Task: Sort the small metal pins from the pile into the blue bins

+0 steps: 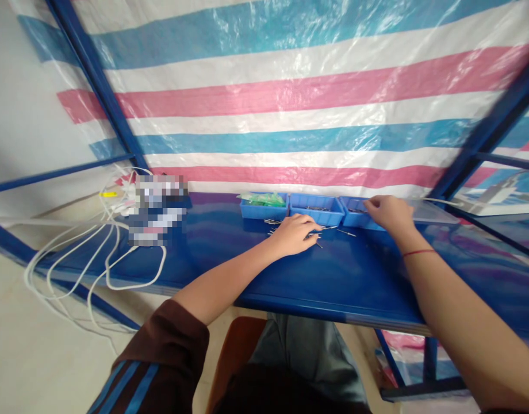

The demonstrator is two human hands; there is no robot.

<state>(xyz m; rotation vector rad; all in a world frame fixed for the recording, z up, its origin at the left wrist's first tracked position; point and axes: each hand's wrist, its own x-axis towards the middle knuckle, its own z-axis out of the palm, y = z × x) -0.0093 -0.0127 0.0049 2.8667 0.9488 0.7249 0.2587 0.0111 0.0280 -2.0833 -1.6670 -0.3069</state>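
My left hand (296, 234) rests over a scatter of thin metal pieces (273, 222) on the blue table, its fingers apart; whether a piece lies between thumb and finger is too small to tell. One more thin piece (346, 233) lies to its right. My right hand (387, 211) is closed, fingertips pinched over the right blue bin (358, 219), which holds some thin pieces; what the fingertips hold is too small to see. The middle blue bin (329, 219) has thin metal pieces inside. Green plastic packaging (264, 199) sits in the left blue bin (263, 213).
White cables (113, 253) loop over the left end of the blue table (333, 282), beside blurred items (158, 210). A clear plastic lid or tray (434, 213) lies right of the bins. Striped sheeting (290, 103) hangs behind, between blue metal posts (96, 80).
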